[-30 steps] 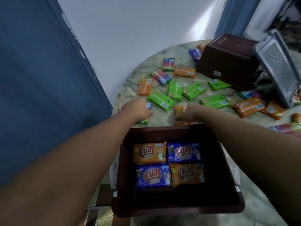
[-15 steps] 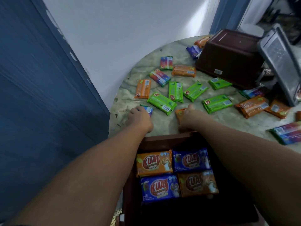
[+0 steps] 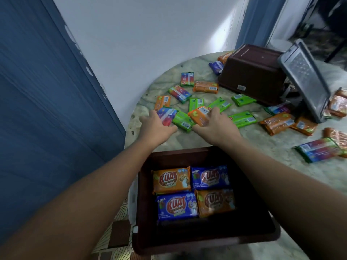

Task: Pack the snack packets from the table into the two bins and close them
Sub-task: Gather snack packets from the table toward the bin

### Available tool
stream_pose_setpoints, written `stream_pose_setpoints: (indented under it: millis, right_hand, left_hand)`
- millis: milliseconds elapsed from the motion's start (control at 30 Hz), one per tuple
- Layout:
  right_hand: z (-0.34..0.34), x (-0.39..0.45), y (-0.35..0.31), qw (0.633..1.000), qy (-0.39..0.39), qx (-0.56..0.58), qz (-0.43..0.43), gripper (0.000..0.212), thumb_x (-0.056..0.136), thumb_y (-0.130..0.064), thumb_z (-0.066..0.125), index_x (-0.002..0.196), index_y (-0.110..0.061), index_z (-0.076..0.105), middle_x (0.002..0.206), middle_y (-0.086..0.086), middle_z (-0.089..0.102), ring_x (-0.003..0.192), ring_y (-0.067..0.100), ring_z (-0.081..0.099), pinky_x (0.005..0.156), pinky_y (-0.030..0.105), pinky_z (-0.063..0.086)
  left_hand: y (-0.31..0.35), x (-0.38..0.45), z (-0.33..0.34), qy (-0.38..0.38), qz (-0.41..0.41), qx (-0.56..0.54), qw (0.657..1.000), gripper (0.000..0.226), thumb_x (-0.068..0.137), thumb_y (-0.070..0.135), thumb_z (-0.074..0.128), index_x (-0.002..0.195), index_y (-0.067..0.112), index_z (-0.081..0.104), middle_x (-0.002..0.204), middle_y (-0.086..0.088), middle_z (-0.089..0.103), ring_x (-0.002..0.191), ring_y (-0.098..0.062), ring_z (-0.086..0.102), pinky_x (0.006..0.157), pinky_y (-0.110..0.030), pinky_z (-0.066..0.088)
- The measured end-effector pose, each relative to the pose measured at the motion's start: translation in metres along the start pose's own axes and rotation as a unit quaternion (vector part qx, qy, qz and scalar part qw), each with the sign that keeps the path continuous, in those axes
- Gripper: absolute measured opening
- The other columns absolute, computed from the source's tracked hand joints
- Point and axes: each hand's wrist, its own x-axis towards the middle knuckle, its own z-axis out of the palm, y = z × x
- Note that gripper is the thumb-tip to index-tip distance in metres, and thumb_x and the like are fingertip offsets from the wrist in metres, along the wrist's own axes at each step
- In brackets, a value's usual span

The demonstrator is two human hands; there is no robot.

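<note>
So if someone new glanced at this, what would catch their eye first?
Probably the two hands at centre, the left hand gripping a multicoloured packet and the right hand an orange packet above the table. Next, the open brown bin nearest the camera, with four Kuat packets flat inside.

there is one view only, a wide-angle camera worn on the person's head, looking forward and steeply down. it sits close above the open bin at the near edge of the bench, so both forearms run up from the bottom corners and the left hand and right hand meet near mid-frame. the far bench and the second bin lie toward the upper right. straight edges bow at the sides: the blue door at left leans and curves. no second view shares the scene.
</note>
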Motion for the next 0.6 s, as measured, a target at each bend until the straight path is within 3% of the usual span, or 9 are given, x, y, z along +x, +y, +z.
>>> stream_pose_setpoints:
  millis: [100,200,300,400,500,600]
  right_hand:
    - [-0.008,-0.029,0.005,0.998,0.053,0.004,-0.043,0.064,0.082,-0.06,0.065,0.124,-0.017,0.043,0.12,0.009,0.057,0.102,0.032,0.06,0.072,0.037,0.044]
    - [-0.012,-0.06,0.015,0.994,0.068,0.008,-0.088,0.066,0.083,-0.06,0.065,0.13,-0.021,0.04,0.122,0.005,0.054,0.103,0.028,0.059,0.074,0.039,0.048]
    - [-0.011,-0.09,0.031,0.99,0.046,-0.008,-0.137,0.069,0.082,-0.063,0.067,0.132,-0.025,0.038,0.123,0.002,0.055,0.103,0.028,0.061,0.077,0.043,0.054]
    - [-0.012,-0.114,0.048,0.981,0.002,-0.07,-0.179,0.073,0.08,-0.063,0.068,0.136,-0.026,0.04,0.127,0.001,0.056,0.106,0.028,0.062,0.077,0.039,0.052]
    - [-0.008,-0.128,0.062,0.958,-0.036,-0.161,-0.233,0.077,0.075,-0.068,0.064,0.136,-0.028,0.042,0.119,-0.002,0.057,0.106,0.026,0.061,0.08,0.039,0.049]
    - [-0.002,-0.136,0.074,0.929,-0.038,-0.254,-0.268,0.078,0.068,-0.077,0.053,0.129,-0.028,0.049,0.108,-0.004,0.059,0.103,0.024,0.06,0.088,0.041,0.043]
  left_hand:
    - [-0.003,-0.031,-0.012,0.053,0.083,0.002,0.995,0.072,0.083,0.047,0.076,0.138,0.018,0.039,0.128,-0.01,0.04,0.082,-0.013,0.048,0.069,-0.026,0.039]
    - [-0.015,-0.068,-0.014,0.085,0.207,0.024,0.974,0.075,0.084,0.045,0.077,0.143,0.02,0.039,0.129,-0.007,0.041,0.098,-0.019,0.055,0.08,-0.031,0.048]
    - [-0.032,-0.103,-0.01,0.076,0.314,0.085,0.942,0.075,0.081,0.044,0.078,0.139,0.019,0.038,0.128,-0.004,0.044,0.102,-0.021,0.057,0.075,-0.035,0.051]
    - [-0.047,-0.139,0.0,0.046,0.343,0.128,0.93,0.063,0.083,0.054,0.075,0.125,0.02,0.043,0.117,0.0,0.05,0.089,-0.016,0.053,0.071,-0.031,0.042]
    - [-0.064,-0.161,0.009,0.019,0.361,0.146,0.921,0.042,0.09,0.056,0.064,0.115,0.025,0.051,0.111,0.007,0.056,0.093,-0.013,0.053,0.083,-0.03,0.041]
    - [-0.075,-0.166,0.017,0.043,0.396,0.195,0.896,0.032,0.098,0.048,0.048,0.112,0.022,0.061,0.105,0.005,0.067,0.097,-0.017,0.063,0.103,-0.041,0.046]
